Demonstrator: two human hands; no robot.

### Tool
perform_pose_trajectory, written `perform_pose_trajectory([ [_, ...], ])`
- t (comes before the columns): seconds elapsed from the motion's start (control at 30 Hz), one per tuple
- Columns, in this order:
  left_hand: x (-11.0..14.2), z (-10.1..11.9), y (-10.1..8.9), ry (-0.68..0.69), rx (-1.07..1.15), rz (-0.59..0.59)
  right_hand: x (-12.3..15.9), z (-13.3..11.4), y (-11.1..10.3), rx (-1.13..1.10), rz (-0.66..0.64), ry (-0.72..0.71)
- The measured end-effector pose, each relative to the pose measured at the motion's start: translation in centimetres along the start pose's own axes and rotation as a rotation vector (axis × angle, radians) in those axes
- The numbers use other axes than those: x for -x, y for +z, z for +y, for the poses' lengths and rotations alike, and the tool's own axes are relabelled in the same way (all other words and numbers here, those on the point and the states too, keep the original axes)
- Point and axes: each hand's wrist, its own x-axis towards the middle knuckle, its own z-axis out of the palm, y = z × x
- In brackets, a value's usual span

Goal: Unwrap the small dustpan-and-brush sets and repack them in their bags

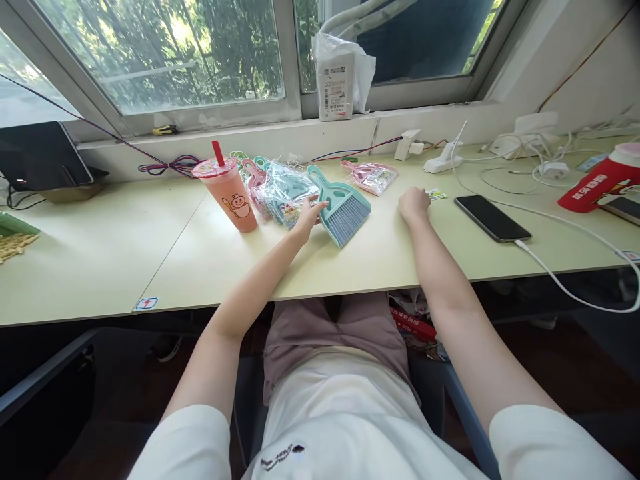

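My left hand is closed round the edge of a mint-green mini dustpan with its grey-bristled brush, held tilted just over the table. Behind that hand lie more mint-green brush sets in clear plastic bags, beside bagged pink ones. Farther back, another bagged pink set lies on its own. My right hand rests on the table with curled fingers, mostly hidden from this side. A small printed card shows right beside its fingers; whether they grip it is hidden.
An orange drink cup with a red straw stands left of the bags. On the right lie a phone with a white charging cable, a power strip and a red cup. A white box sits on the windowsill.
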Motion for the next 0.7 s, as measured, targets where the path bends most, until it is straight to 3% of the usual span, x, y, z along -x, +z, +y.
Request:
perform_pose_trajectory([
  [0.07, -0.1, -0.3, 0.1, -0.001, 0.0, -0.026, 0.2, -0.7, -0.9, 0.037, 0.072, 0.263],
  [0.1, -0.1, -0.4, 0.2, -0.001, 0.013, -0.035, 0.3, -1.3, -1.5, 0.047, 0.13, 0.308],
  [0.2, -0.3, -0.6, 0.2, 0.002, 0.084, -0.045, 1.1, -4.0, -3.6, 0.022, 0.311, 0.098],
  [0.33, -0.3, -0.3, 0.2, 0.012, 0.267, -0.003, 4.0, -9.7, -4.8, 0.002, 0.409, -0.305],
  [0.43, 0.0, 0.2, 0.1, 0.07, 0.433, 0.031, 7.2, -13.7, -3.4, 0.009, 0.284, -0.617],
  [0.5, 0.1, 0.5, -0.2, 0.122, 0.512, 0.045, 8.9, -15.2, -2.0, 0.002, 0.158, -0.741],
  [0.7, 0.2, 0.6, -0.7, 0.196, 0.528, 0.076, 9.6, -15.1, 0.0, -0.119, -0.036, -0.781],
])
